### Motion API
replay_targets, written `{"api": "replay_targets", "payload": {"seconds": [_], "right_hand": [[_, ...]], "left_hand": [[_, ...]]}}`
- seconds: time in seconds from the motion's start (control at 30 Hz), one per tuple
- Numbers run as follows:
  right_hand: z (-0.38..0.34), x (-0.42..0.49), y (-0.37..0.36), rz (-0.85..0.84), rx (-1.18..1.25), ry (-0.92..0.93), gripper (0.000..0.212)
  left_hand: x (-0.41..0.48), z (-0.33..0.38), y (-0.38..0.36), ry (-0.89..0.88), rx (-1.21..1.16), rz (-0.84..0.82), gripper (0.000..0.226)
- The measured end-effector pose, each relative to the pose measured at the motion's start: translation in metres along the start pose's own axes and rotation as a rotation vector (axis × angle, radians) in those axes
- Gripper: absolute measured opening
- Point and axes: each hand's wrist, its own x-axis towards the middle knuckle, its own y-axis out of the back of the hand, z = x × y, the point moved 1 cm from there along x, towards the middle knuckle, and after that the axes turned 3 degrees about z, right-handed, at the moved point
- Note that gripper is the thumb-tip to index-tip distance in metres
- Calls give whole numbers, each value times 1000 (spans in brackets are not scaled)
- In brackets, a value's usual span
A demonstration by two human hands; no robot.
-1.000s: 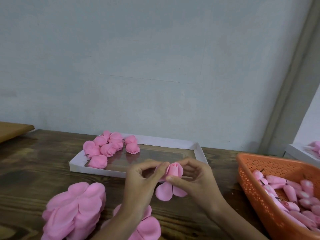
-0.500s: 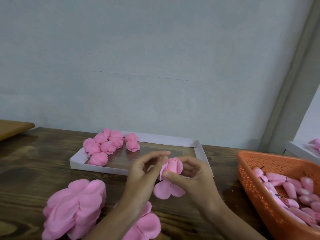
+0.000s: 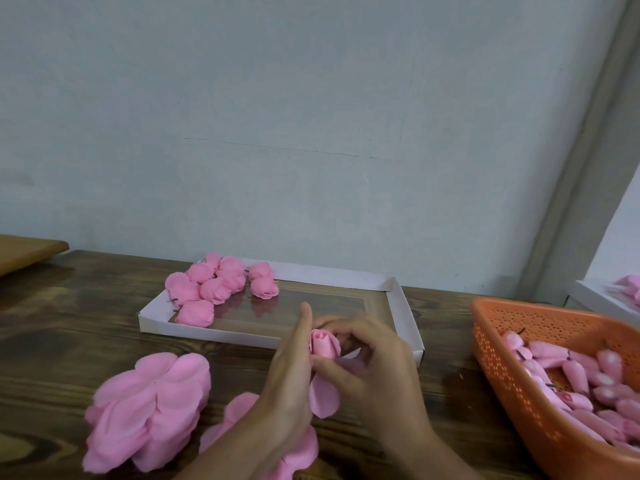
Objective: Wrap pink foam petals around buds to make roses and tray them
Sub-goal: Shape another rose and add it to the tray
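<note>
Before white cardboard tray [image 3: 329,274]: gripping half-wrapped pink foam rose [image 3: 323,344] in right hand [image 3: 374,368], pressing it closed with flat left hand [image 3: 287,372].

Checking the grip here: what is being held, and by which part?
The right hand pinches the half-wrapped rose at its base, thumb in front; the left hand presses flat against its side.

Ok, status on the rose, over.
Right hand pinching half-wrapped rose. Left hand flat, pressing its side. One petal hanging loose. Tray just behind.
</note>
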Motion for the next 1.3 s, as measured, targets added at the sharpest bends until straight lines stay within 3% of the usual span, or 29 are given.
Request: {"api": "replay_targets", "payload": {"seconds": [0.13,0.33,0.4,0.57,0.63,0.73,0.87,1.0,1.17,1.3], "right_hand": [[-2,-1,-3,77,-66,-35,42],[0,3,1,77,-232,186,28],[-1,9,7,7,-234,269,26],[3,16,18,-403,-351,495,30],[5,14,15,-435,-412,523,31],[6,11,8,-366,-423,592,9],[5,10,6,-255,-331,512,10],[4,10,8,-189,-209,304,5],[0,10,8,-42,-27,119,22],[3,10,9,76,-42,104,11]], "left_hand": [[3,-3,0,20,-33,66,58],[13,-4,15,85,102,254,60],[17,1,24,112,90,278,57],[22,9,31,232,-140,281,61],[24,8,31,214,-153,260,61],[29,1,32,169,-132,247,66],[29,-5,28,122,-182,83,59],[28,-10,25,111,-251,-111,69],[24,-11,19,33,-136,-227,51],[15,-9,15,-127,73,-304,38]]}}
